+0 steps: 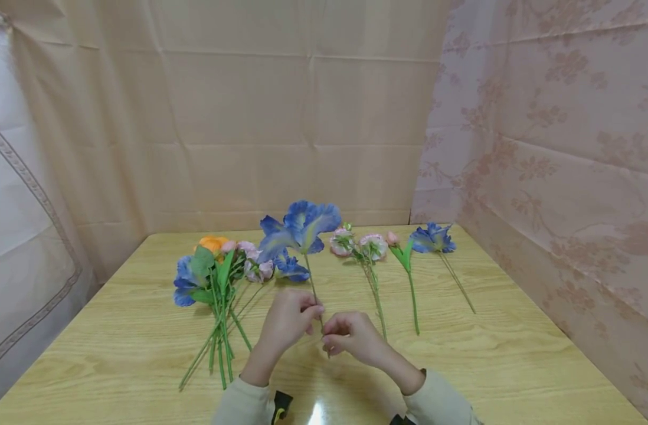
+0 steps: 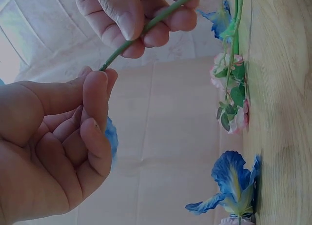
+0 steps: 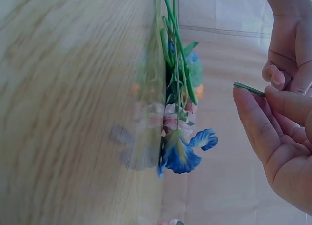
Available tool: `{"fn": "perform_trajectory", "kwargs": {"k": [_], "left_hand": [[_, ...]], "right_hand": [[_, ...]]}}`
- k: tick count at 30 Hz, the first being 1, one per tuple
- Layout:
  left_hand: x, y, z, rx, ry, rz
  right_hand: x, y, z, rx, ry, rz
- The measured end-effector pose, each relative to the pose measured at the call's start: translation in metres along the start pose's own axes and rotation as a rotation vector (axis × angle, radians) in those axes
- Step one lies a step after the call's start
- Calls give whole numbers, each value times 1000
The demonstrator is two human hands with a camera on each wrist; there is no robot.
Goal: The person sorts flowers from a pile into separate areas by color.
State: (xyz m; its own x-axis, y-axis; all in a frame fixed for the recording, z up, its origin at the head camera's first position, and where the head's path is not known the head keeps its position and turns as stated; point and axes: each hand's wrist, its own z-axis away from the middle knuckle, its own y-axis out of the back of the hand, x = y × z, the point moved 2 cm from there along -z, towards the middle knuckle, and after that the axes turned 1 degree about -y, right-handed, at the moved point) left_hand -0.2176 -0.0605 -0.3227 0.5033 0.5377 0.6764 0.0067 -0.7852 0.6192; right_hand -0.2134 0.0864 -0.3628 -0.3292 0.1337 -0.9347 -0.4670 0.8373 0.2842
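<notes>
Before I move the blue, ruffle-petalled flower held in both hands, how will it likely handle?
The blue flower is probably top-heavy: its broad head sits on a thin stem. The stem looks fairly stiff, rising nearly straight above the left hand. The ruffled petals may bend if pressed.

From up on the head, one camera faces forward and down across the surface point(image 1: 504, 360) toward the curtain point(image 1: 239, 118). Each wrist camera looks from close and low, its picture turned sideways; both share the left hand point(image 1: 285, 321), right hand point(image 1: 360, 337) and stem point(image 2: 165, 13), which the head view shows farther off.
</notes>
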Motion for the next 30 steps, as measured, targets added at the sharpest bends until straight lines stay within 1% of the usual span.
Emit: {"fn": "perform_trajectory", "kwargs": {"k": [4,9,12,15,17,20,24,30], "left_hand": [[0,-1,-1,-11,-7,7],[0,-1,0,-37,4,24],[-2,-1,1,-49,13,41],[-4,0,2,-66,27,49],[-5,-1,3,-76,39,50],[-7,-1,3,-89,46,45],[-9,-1,5,-100,52,40],[-9,1,7,-116,65,42]], "right_hand": [[1,2,0,1,7,25],[3,8,-1,10,33,76],[4,15,0,33,13,93],[6,24,0,74,-27,103],[6,31,1,101,-37,128],[9,43,1,154,-41,172],[12,61,1,252,-65,228],[21,99,0,433,-173,318]]}}
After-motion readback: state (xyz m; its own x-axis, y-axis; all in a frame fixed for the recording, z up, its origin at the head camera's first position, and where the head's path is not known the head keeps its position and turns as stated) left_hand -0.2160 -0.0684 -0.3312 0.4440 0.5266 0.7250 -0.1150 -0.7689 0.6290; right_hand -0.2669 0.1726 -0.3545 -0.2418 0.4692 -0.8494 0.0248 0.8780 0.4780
